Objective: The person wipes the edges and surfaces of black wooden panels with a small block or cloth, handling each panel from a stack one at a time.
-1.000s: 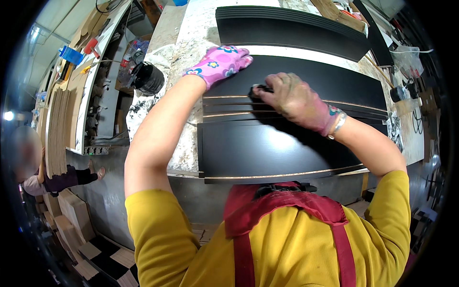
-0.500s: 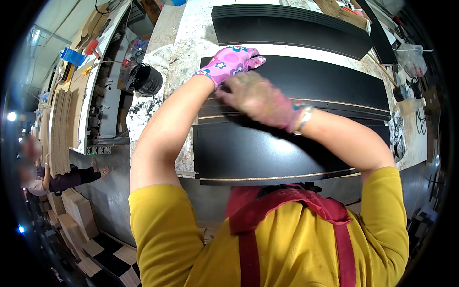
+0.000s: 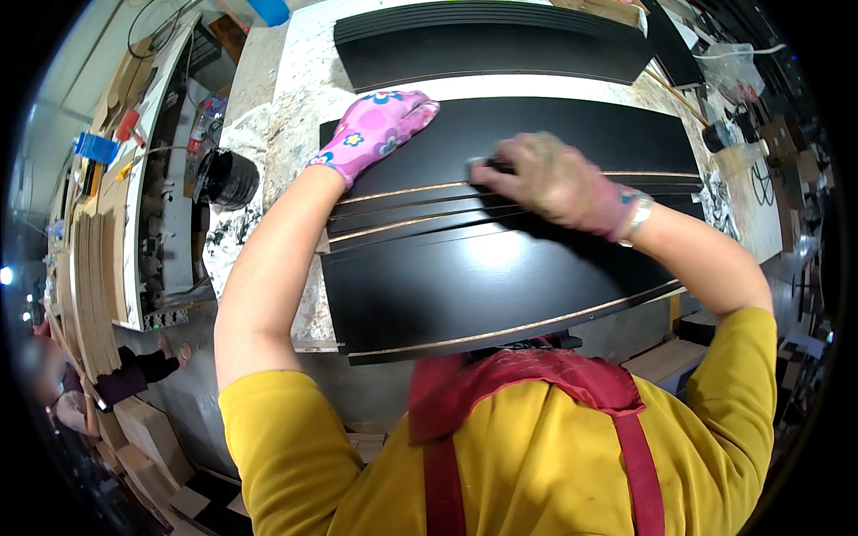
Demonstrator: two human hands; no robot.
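Note:
Several long black boards lie across the workbench before me, among them a far board (image 3: 590, 129) and a near board (image 3: 420, 290). Narrow bare-wood edges show as tan lines between them. My left hand (image 3: 380, 129), in a pink flowered glove, rests on the far board's left part, its fingers laid along the surface. Over the tan edge near the middle is my right hand (image 3: 559, 183), in a stained pink glove. Its fingers are closed round a small dark piece with a greyish end (image 3: 480, 170), whose kind I cannot make out. That hand is slightly blurred.
A stack of black boards (image 3: 492, 54) stands at the bench's back. Left is a paint-smeared black pot (image 3: 228, 179); right are a clear plastic bag (image 3: 728, 71) and a translucent bottle (image 3: 740, 159). Another person (image 3: 134, 380) is at far left, near upright brown panels (image 3: 94, 286).
My right hand has moved right along the boards, away from my left hand, and the dark piece in it now shows. The whole view has shifted slightly.

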